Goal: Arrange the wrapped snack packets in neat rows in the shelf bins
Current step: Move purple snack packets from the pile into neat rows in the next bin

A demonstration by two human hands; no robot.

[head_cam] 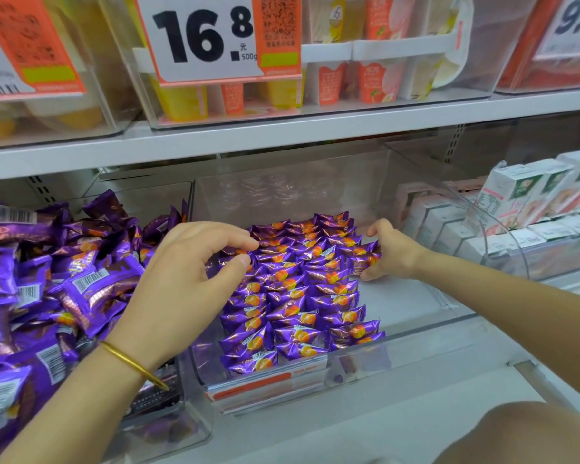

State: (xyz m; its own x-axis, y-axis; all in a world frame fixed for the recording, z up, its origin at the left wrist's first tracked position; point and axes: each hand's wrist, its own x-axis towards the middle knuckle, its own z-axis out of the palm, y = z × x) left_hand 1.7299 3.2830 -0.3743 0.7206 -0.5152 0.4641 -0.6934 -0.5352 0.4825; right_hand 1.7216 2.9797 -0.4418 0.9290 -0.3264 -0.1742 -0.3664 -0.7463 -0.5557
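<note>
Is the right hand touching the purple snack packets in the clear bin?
Touching: the head view shows the right hand pinching snack packets between thumb and fingers.

A single wide-angle camera on the person's head looks forward and down at a shelf [349, 416] from close range. The clear bin [411, 298] of packets [298, 296] fills the centre; the left hand [188, 272] and right hand [394, 254] reach in from the near edge.

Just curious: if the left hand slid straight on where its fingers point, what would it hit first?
Likely the shiny purple wrapped snack packets, rowed right before the left hand; depth unclear.
</note>
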